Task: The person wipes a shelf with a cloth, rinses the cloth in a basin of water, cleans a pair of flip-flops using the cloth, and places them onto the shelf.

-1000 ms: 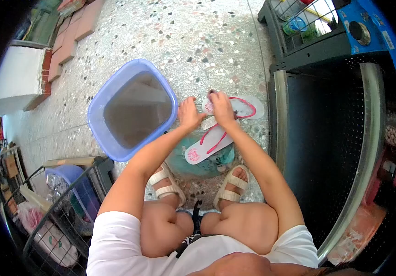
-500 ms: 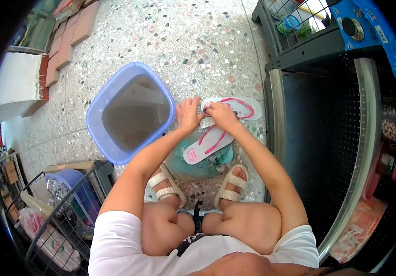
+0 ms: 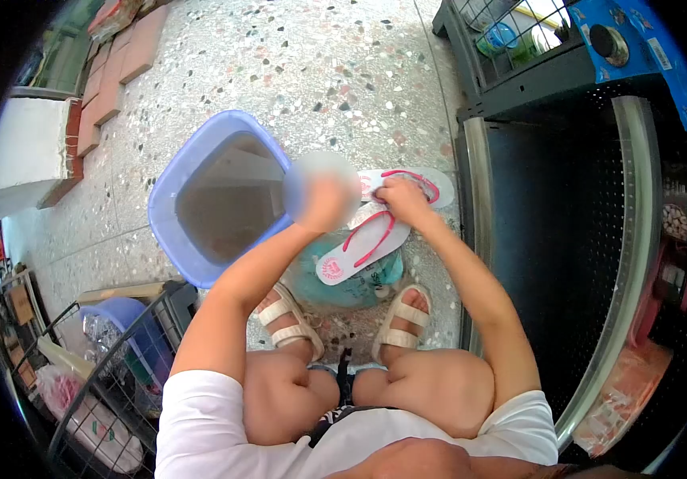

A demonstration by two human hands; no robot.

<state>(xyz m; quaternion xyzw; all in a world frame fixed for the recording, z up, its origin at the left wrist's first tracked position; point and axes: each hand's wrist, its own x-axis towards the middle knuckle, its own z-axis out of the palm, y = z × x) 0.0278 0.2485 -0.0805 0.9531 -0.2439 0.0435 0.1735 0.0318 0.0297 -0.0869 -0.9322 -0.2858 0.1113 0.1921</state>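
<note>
Two white flip-flops with pink straps lie in front of me: the upper flip-flop (image 3: pixel 427 177) sideways, the lower flip-flop (image 3: pixel 367 243) slanted on a teal plastic bag (image 3: pixel 343 275). My right hand (image 3: pixel 406 199) is on the upper flip-flop, fingers bent and closed around something small and dark that I cannot make out. My left hand (image 3: pixel 326 198) is at the heel end of that flip-flop, near the rim of the blue basin (image 3: pixel 169 199). A blurred patch hides its fingers. Murky water (image 3: pixel 236 199) fills part of the basin.
A black shelf unit (image 3: pixel 547 239) stands close on the right. At lower left a wire crate (image 3: pixel 112 375) holds a purple tub (image 3: pixel 144 343) and bags. Pink bricks (image 3: pixel 132 56) edge the speckled floor at upper left. My sandaled feet flank the bag.
My right hand has shifted slightly to the right along the upper flip-flop. My left hand stays near the basin, its fingers now obscured. The view has moved a little.
</note>
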